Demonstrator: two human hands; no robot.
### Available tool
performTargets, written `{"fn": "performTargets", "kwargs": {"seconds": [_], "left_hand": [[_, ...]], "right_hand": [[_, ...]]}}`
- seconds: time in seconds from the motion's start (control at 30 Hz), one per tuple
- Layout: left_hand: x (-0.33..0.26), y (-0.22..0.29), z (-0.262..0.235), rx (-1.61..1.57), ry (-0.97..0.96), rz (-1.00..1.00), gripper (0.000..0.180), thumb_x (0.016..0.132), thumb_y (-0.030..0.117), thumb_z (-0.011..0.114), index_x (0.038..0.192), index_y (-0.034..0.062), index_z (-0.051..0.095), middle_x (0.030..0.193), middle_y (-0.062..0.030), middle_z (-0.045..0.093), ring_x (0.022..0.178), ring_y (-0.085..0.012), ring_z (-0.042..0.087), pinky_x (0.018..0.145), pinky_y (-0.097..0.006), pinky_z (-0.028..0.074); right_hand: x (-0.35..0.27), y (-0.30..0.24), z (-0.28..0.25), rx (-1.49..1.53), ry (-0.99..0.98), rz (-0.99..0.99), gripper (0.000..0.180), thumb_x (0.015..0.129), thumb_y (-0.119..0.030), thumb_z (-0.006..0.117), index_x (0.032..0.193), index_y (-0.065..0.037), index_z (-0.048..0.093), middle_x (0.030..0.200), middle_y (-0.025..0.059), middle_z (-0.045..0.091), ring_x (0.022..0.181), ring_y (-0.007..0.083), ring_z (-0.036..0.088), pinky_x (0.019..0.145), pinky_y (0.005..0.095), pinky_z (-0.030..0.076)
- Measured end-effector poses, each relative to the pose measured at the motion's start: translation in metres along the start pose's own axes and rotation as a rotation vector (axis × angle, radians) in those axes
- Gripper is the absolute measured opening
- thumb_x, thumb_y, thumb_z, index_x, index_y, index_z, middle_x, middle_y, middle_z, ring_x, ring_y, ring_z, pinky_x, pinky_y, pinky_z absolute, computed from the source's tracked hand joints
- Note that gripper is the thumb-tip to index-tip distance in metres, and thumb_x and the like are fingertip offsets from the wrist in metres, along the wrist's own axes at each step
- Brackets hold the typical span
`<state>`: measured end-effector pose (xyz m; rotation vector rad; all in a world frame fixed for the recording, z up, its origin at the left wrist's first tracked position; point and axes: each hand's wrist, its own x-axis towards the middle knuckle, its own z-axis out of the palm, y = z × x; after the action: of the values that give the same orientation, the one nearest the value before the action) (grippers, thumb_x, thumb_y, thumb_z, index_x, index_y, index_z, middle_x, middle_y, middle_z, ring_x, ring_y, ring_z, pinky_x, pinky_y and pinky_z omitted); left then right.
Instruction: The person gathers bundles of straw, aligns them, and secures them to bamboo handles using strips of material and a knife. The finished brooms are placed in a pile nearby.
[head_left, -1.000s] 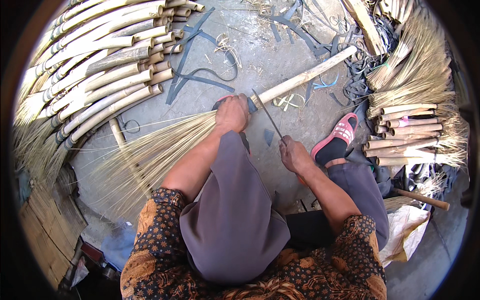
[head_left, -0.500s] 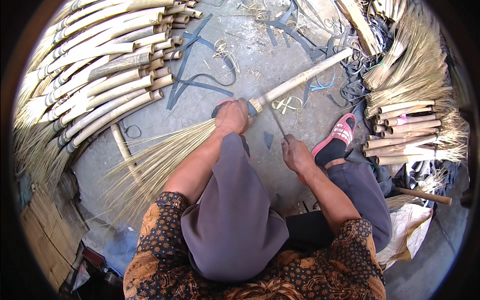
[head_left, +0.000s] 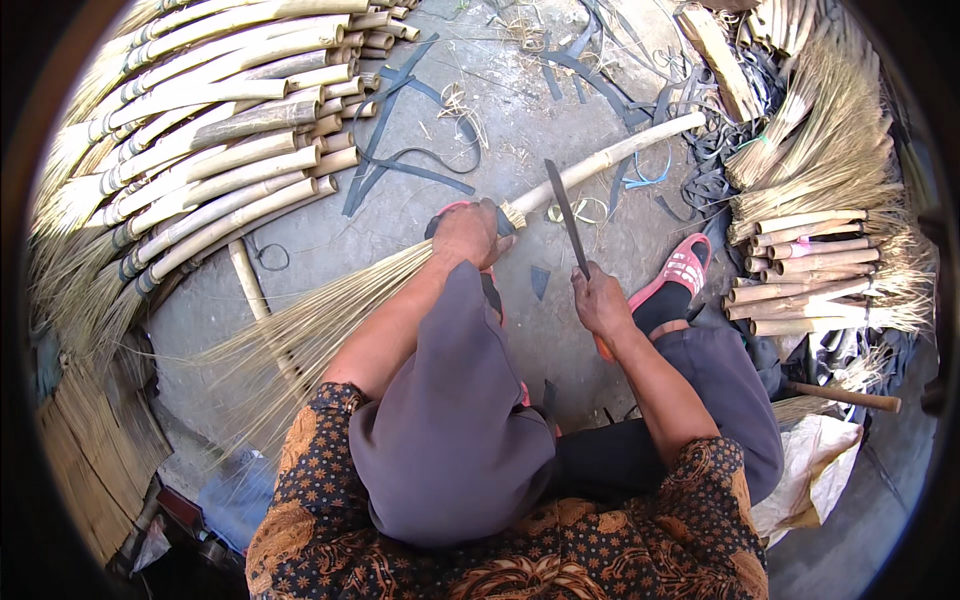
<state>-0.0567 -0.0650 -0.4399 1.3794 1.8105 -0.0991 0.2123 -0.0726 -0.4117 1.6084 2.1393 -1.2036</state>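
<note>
A broom (head_left: 610, 157) lies slantwise before me, its pale bamboo handle pointing to the far right and its long straw bristles (head_left: 330, 298) fanning toward the near left. My left hand (head_left: 468, 236) is closed round its neck, where a dark rubber band (head_left: 506, 222) binds the straw. Short straw ends stick out just past the band. My right hand (head_left: 602, 303) grips a long dark-bladed knife (head_left: 566, 215) by its orange handle. The blade stands up and away from me, its tip beside the bamboo handle; whether they touch I cannot tell.
Bamboo-handled brooms (head_left: 230, 130) are heaped at the far left. Bundles of straw (head_left: 815, 130) and short bamboo-handled pieces (head_left: 805, 270) lie at the right. Dark rubber strips (head_left: 400, 100) are scattered on the grey floor. A white sack (head_left: 808, 470) lies at the near right.
The knife has swung up and away from the broom's neck, its blade now nearer the middle of the handle. My left hand keeps its hold; the broom has shifted only slightly.
</note>
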Motion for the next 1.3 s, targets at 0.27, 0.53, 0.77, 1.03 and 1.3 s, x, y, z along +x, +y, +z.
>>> {"fn": "performTargets", "kwargs": {"seconds": [0.27, 0.53, 0.77, 1.03, 1.3], "left_hand": [[-0.005, -0.010, 0.002, 0.112, 0.268, 0.097, 0.056, 0.087, 0.040, 0.081, 0.120, -0.0021, 0.062, 0.111, -0.0268, 0.074, 0.108, -0.0401, 0.072, 0.094, -0.049, 0.056], [-0.005, -0.006, 0.003, 0.006, 0.049, 0.023, 0.067, 0.085, 0.043, 0.084, 0.126, -0.0043, 0.058, 0.131, -0.0241, 0.061, 0.127, -0.0407, 0.059, 0.108, -0.046, 0.050], [0.004, -0.008, 0.015, 0.010, 0.149, 0.003, 0.062, 0.085, 0.035, 0.085, 0.126, -0.0041, 0.059, 0.130, -0.0232, 0.060, 0.127, -0.0402, 0.059, 0.108, -0.046, 0.050], [0.000, -0.017, -0.005, 0.010, 0.109, 0.103, 0.068, 0.085, 0.049, 0.082, 0.127, -0.0010, 0.063, 0.124, -0.0247, 0.066, 0.120, -0.0414, 0.064, 0.101, -0.048, 0.053], [0.006, -0.027, -0.016, -0.173, -0.087, 0.089, 0.071, 0.088, 0.053, 0.078, 0.134, 0.0015, 0.062, 0.124, -0.0254, 0.069, 0.120, -0.0408, 0.065, 0.101, -0.050, 0.052]], "right_hand": [[0.006, -0.007, 0.005, 0.091, 0.045, 0.009, 0.027, 0.106, -0.023, 0.052, 0.107, 0.003, 0.058, 0.088, 0.0356, 0.068, 0.087, 0.0561, 0.067, 0.079, 0.0618, 0.052], [0.008, 0.000, 0.006, 0.026, -0.007, 0.037, 0.030, 0.107, -0.026, 0.052, 0.109, 0.003, 0.059, 0.088, 0.0356, 0.067, 0.089, 0.0559, 0.066, 0.079, 0.0610, 0.051], [0.017, -0.002, 0.003, -0.069, -0.022, 0.026, 0.030, 0.106, -0.025, 0.052, 0.111, 0.004, 0.059, 0.089, 0.0352, 0.068, 0.089, 0.0537, 0.068, 0.081, 0.0603, 0.052], [0.024, -0.003, 0.010, 0.049, -0.065, -0.022, 0.028, 0.108, -0.025, 0.053, 0.108, 0.002, 0.061, 0.088, 0.0346, 0.067, 0.089, 0.0553, 0.066, 0.077, 0.0598, 0.051], [0.026, 0.004, 0.005, 0.018, -0.099, -0.035, 0.027, 0.106, -0.024, 0.054, 0.110, 0.002, 0.059, 0.087, 0.0343, 0.068, 0.088, 0.0550, 0.066, 0.079, 0.0595, 0.052]]}}
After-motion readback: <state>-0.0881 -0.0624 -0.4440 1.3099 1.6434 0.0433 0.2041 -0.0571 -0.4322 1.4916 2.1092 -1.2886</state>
